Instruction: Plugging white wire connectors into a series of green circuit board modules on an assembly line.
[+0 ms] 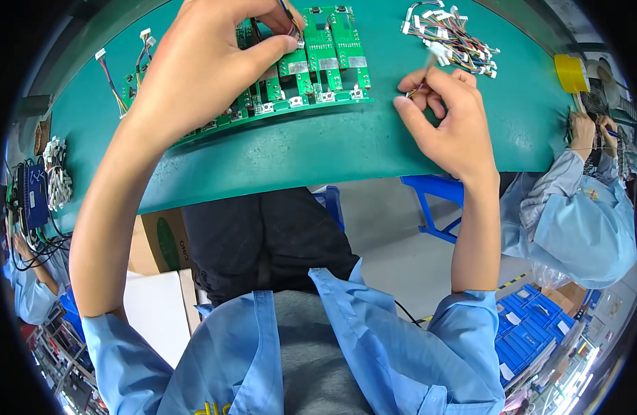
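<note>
A row of green circuit boards (318, 66) lies on the green table (298, 152), several overlapping in a fan. My left hand (208, 62) rests on the boards, thumb and fingers pinching a small white connector with dark wires (294, 31) against one board. To the right, my right hand (450, 114) hovers over the table with its fingertips closed on a thin wire lead (423, 76) with a white plug. Beyond it lies a pile of coloured wire harnesses (450, 34) with white connectors.
Another harness (114, 83) hangs off the boards at far left. A yellow tape roll (571, 72) sits at the right edge, beside a co-worker in light blue (581, 207). A blue stool (436, 200), cardboard box (156, 242) and blue bins (533, 332) stand below.
</note>
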### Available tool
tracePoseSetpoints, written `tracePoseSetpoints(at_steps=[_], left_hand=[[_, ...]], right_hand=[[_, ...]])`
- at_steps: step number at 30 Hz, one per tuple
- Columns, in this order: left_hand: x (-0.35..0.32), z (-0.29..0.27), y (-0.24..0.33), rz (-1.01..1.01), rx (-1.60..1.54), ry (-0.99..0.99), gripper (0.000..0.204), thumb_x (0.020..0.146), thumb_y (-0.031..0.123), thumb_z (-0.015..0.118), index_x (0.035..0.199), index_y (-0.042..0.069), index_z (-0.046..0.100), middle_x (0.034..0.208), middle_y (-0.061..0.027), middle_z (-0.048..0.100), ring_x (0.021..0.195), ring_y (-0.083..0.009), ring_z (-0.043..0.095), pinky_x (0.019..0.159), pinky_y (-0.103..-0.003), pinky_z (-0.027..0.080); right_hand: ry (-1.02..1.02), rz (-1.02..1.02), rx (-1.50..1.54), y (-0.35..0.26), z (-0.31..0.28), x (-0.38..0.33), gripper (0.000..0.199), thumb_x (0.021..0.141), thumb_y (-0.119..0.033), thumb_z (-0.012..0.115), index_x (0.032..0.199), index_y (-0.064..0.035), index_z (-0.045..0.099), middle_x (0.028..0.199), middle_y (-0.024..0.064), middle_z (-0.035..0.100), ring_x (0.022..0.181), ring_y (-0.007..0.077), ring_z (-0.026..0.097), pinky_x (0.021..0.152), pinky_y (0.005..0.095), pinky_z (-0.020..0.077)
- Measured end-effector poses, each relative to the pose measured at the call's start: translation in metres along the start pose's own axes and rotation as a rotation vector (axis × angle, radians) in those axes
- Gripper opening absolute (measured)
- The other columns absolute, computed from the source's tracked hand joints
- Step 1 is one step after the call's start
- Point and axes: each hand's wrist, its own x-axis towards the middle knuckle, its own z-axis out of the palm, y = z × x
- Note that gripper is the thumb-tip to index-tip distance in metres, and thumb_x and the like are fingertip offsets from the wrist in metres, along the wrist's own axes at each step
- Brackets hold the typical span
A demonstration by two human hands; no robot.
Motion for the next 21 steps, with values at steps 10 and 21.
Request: tracePoseSetpoints(at_steps=[10,21], left_hand=[[-0.004,0.006,-0.004,0.031,-0.038,0.068,0.003,0.083,0.002,0.073,0.083,0.005,0.074,0.088,-0.0036,0.07,0.094,-0.0208,0.059,0.093,-0.035,0.044],[-0.003,0.013,-0.022,0.22,0.128,0.122,0.012,0.078,-0.003,0.07,0.083,0.007,0.071,0.083,-0.0013,0.067,0.087,-0.0181,0.055,0.091,-0.034,0.038]], right_hand=[[0.071,-0.125,-0.161,-0.004,-0.001,-0.005,0.007,0.087,-0.002,0.069,0.094,-0.0037,0.07,0.081,-0.0005,0.064,0.066,0.0134,0.051,0.091,0.0285,0.0392],[0.06,-0.116,-0.119,0.002,-0.003,0.001,0.011,0.088,-0.003,0.074,0.098,-0.0021,0.072,0.091,0.0008,0.066,0.076,0.0128,0.052,0.079,0.0252,0.0447]])
